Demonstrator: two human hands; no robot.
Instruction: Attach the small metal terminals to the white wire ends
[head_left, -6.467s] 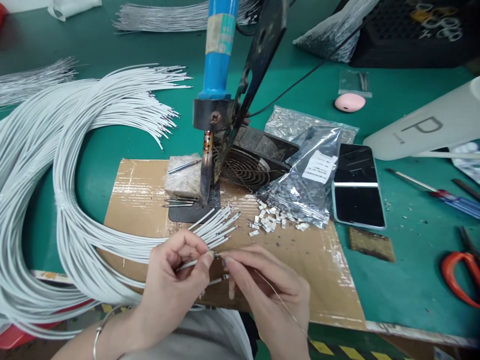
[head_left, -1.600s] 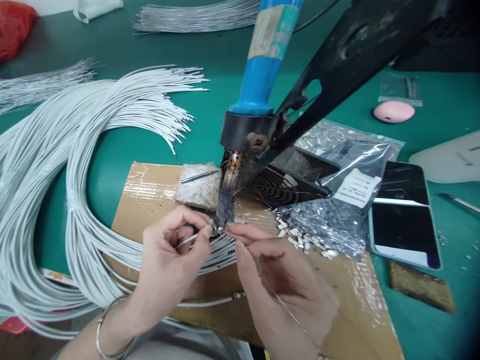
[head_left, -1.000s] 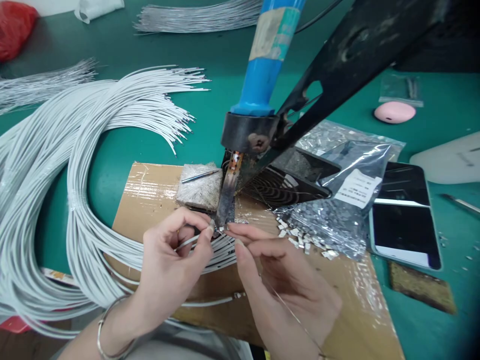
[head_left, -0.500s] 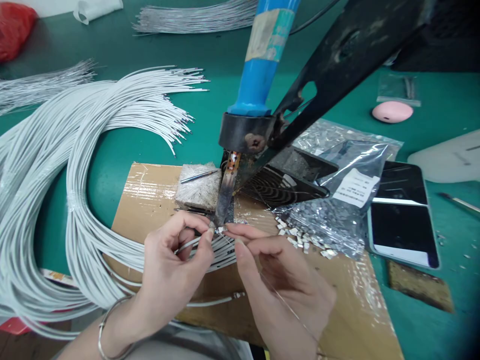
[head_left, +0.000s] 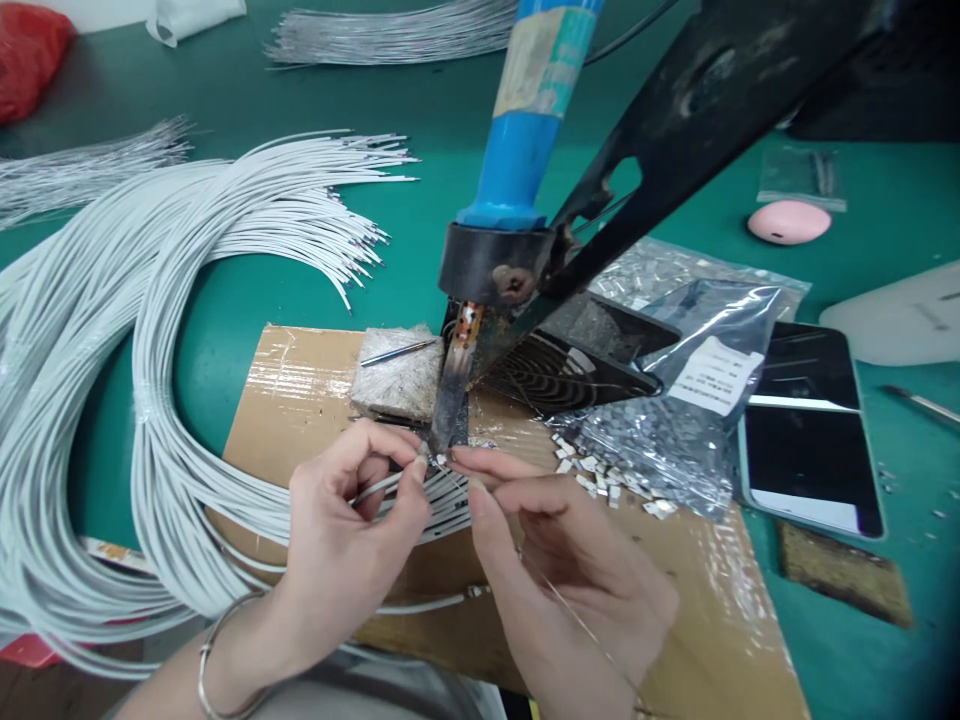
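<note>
My left hand [head_left: 360, 540] pinches a white cable [head_left: 381, 486] between thumb and forefinger, with its end at the tip of a soldering iron [head_left: 501, 165]. That iron has a blue handle and is clamped tip down. At the tip sits a small shiny metal tab [head_left: 441, 461]; whether it is joined to the cable cannot be seen. My right hand [head_left: 570, 570] is closed on a thin solder wire [head_left: 577, 618] that trails down across the palm. Its forefinger reaches close to the tab. Beneath both hands lie more white cables on a cardboard sheet [head_left: 675, 610].
A black metal bracket [head_left: 697, 130] slants over the right side. Loose metal tabs [head_left: 592, 470] lie by a clear plastic bag [head_left: 675, 440]. A worn block [head_left: 397, 385] stands behind my left hand. Bundled white cables [head_left: 150, 390] fill the left; a phone [head_left: 810, 440] lies right.
My right hand has shifted very slightly to the right, and the solder wire's line has moved a little. The left hand keeps nearly the same place at the iron's tip.
</note>
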